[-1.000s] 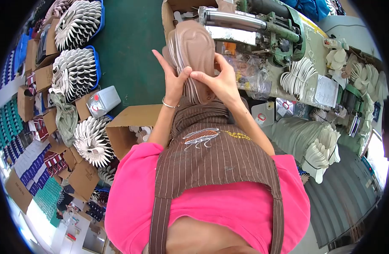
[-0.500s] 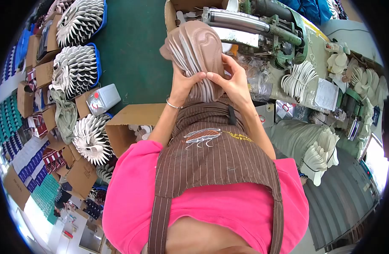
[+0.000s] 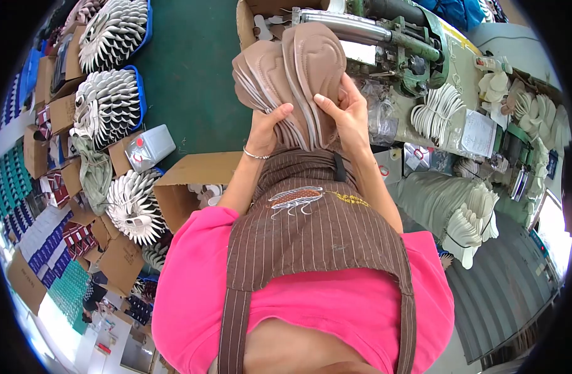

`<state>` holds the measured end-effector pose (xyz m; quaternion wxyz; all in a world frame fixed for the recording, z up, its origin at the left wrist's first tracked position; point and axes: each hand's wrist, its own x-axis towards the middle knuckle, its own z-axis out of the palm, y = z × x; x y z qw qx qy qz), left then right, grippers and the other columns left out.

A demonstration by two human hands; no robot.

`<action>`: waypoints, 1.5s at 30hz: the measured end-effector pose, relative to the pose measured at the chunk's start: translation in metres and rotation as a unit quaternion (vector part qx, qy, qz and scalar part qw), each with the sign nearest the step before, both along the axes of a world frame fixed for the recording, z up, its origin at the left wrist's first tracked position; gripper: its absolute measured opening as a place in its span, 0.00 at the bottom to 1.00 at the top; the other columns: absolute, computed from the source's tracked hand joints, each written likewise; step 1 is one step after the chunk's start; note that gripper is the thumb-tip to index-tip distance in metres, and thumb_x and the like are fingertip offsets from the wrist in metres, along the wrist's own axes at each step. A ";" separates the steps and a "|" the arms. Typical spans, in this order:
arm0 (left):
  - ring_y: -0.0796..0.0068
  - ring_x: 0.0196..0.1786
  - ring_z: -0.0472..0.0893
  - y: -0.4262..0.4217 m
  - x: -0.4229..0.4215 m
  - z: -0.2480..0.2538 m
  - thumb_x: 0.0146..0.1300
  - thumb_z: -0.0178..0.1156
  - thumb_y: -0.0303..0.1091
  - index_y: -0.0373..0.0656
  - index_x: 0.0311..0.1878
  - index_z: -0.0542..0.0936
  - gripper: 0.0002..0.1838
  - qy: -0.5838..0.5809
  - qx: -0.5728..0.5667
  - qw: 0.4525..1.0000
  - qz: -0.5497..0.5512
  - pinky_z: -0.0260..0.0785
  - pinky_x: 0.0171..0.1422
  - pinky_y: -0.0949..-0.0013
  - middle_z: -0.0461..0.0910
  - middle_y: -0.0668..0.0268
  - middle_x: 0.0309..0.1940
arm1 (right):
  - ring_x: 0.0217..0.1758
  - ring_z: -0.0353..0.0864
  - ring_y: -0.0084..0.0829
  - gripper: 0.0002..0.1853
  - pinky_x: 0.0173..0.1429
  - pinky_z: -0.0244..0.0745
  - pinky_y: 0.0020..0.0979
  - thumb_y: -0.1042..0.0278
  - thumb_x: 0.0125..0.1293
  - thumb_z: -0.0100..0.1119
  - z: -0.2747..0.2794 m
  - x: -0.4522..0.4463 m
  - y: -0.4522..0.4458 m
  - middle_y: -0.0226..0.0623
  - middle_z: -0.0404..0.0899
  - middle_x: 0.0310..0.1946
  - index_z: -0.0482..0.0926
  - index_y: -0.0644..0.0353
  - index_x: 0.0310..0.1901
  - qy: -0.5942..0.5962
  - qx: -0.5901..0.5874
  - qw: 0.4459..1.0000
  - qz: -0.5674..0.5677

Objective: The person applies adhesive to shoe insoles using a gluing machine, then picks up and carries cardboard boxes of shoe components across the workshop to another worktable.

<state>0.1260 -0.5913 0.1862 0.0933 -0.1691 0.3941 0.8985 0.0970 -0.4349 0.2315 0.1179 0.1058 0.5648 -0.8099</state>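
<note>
A stack of brown shoe insoles (image 3: 261, 71) with pale edges is held up in front of my apron, fanned into two groups. My left hand (image 3: 265, 129) is closed on the left group, thumb lying over the front. Gripping the right group near its outer edge is my right hand (image 3: 349, 115), its thumb pressed on the top insole (image 3: 316, 59). A gap shows between the two groups at the upper end, while their lower ends sit close together. The fingers behind the stack are mostly hidden.
A green machine with metal rollers (image 3: 386, 34) stands just beyond the insoles on the right. Blue baskets (image 3: 141, 96) of white insoles line the left of the green tabletop (image 3: 186, 81). An open cardboard box (image 3: 192, 168) is by my left forearm; tied white insoles (image 3: 437, 112) lie right.
The single stack has been spread into two groups, the right one shifted right and up with my right hand. My left thumb has moved away from my right thumb.
</note>
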 end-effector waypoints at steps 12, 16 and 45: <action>0.64 0.61 0.69 0.001 0.001 0.002 0.59 0.60 0.30 0.32 0.65 0.58 0.33 -0.011 -0.127 0.992 -0.003 0.62 0.66 0.61 0.67 0.55 0.60 | 0.52 0.74 0.22 0.24 0.57 0.71 0.25 0.83 0.53 0.65 -0.023 0.010 0.010 0.34 0.78 0.48 0.73 0.68 0.54 0.063 0.009 0.997 -0.052; 0.54 0.62 0.69 -0.028 0.004 -0.022 0.60 0.59 0.46 0.34 0.67 0.57 0.38 -0.018 -0.045 0.999 -0.022 0.61 0.67 0.55 0.68 0.51 0.59 | 0.50 0.77 0.23 0.21 0.54 0.73 0.27 0.85 0.52 0.63 -0.012 0.018 0.038 0.36 0.79 0.46 0.74 0.67 0.50 0.028 -0.023 0.998 -0.044; 0.57 0.63 0.68 -0.058 0.016 -0.037 0.59 0.57 0.41 0.34 0.65 0.61 0.34 -0.071 0.019 0.996 -0.060 0.57 0.69 0.52 0.67 0.54 0.62 | 0.29 0.76 0.36 0.21 0.36 0.68 0.40 0.55 0.54 0.64 -0.117 -0.025 0.038 0.56 0.72 0.25 0.73 0.69 0.28 0.051 0.247 0.962 -0.107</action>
